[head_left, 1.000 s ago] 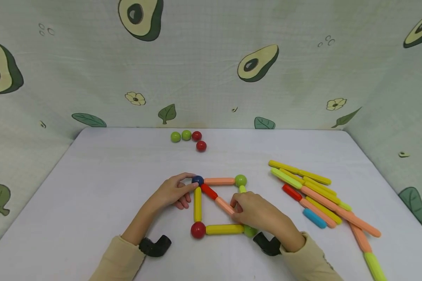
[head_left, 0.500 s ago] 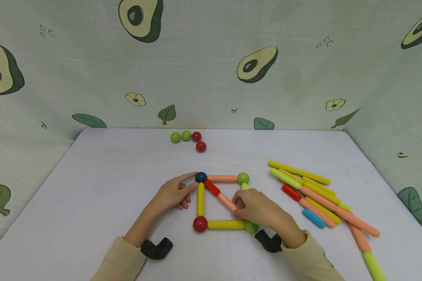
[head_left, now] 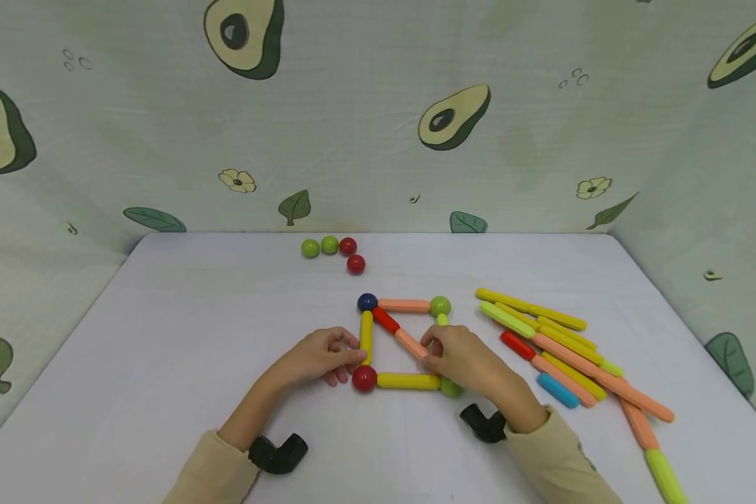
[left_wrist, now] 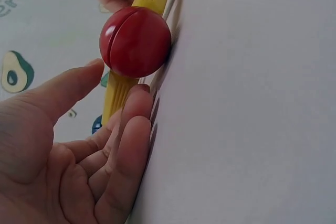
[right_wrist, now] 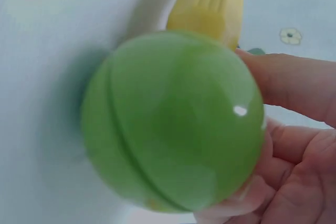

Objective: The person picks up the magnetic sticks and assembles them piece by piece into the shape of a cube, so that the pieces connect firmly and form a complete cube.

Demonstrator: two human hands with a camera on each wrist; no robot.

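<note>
White table [head_left: 183, 336], avocado cloth [head_left: 353, 140] behind. Frame [head_left: 409, 381] lies flat mid-table. Left hand [head_left: 321, 355], fingers loosely apart, beside red ball [head_left: 364, 379]; contact unclear. Right hand [head_left: 466, 358] pinches diagonal [head_left: 400, 332]. Probably light, stiff; balls [head_left: 440, 305] look slippery; best gripped by sticks [head_left: 366, 337] near their ends.

Blue ball [head_left: 367, 302]: glossy, beyond the left hand [head_left: 323, 355].
Red ball [head_left: 365, 379]: seamed, just beside the left hand's thumb.
Side yellow rod [head_left: 367, 336]: between those balls, along the left hand's fingertips.
Front yellow rod [head_left: 409, 381]: lying between the hands.
Near green ball [right_wrist: 173, 124]: partly under the right hand [head_left: 465, 357].
Red rod [head_left: 386, 320], orange rod [head_left: 409, 342]: end to end, slanting from blue ball into the right hand's pinch.
Far orange rod [head_left: 404, 306]: beyond both hands, meeting far green ball [head_left: 440, 306].
</note>
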